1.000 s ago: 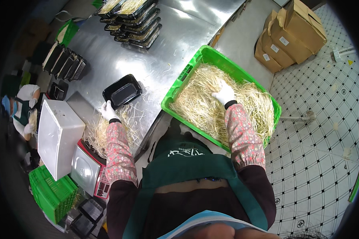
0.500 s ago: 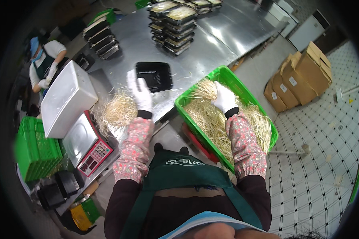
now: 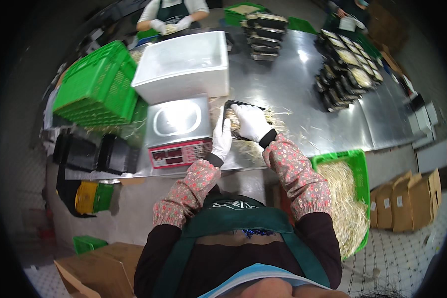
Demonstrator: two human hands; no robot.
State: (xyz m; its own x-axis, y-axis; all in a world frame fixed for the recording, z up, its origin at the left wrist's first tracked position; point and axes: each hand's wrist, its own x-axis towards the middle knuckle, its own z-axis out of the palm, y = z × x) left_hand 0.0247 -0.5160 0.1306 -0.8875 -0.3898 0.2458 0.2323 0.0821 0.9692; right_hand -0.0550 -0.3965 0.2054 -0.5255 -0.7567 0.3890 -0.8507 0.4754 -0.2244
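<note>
At the near edge of the steel table lies a black plastic tray (image 3: 227, 110) with pale, thin sprouts (image 3: 275, 116) in it, some strands hanging over its right side. Gloved in white, my left hand (image 3: 222, 139) grips the tray's left side. My right hand (image 3: 252, 122), also gloved, is closed over the sprouts inside the tray; its fingertips are partly hidden among them. More loose sprouts (image 3: 250, 148) lie on the metal just in front of the tray. To my right, a green crate (image 3: 363, 186) holds a large heap of the same sprouts.
A red-and-silver scale (image 3: 179, 124) stands left of the tray, behind it a white foam box (image 3: 184, 74). Further left are a green crate (image 3: 92, 89) and black trays (image 3: 116, 154). Filled packs (image 3: 345, 69) are stacked far right. Two co-workers stand across the table.
My right hand has left the green crate and come over the tray with sprouts. My left hand has taken hold of the tray, now close to the scale. The view has swung left.
</note>
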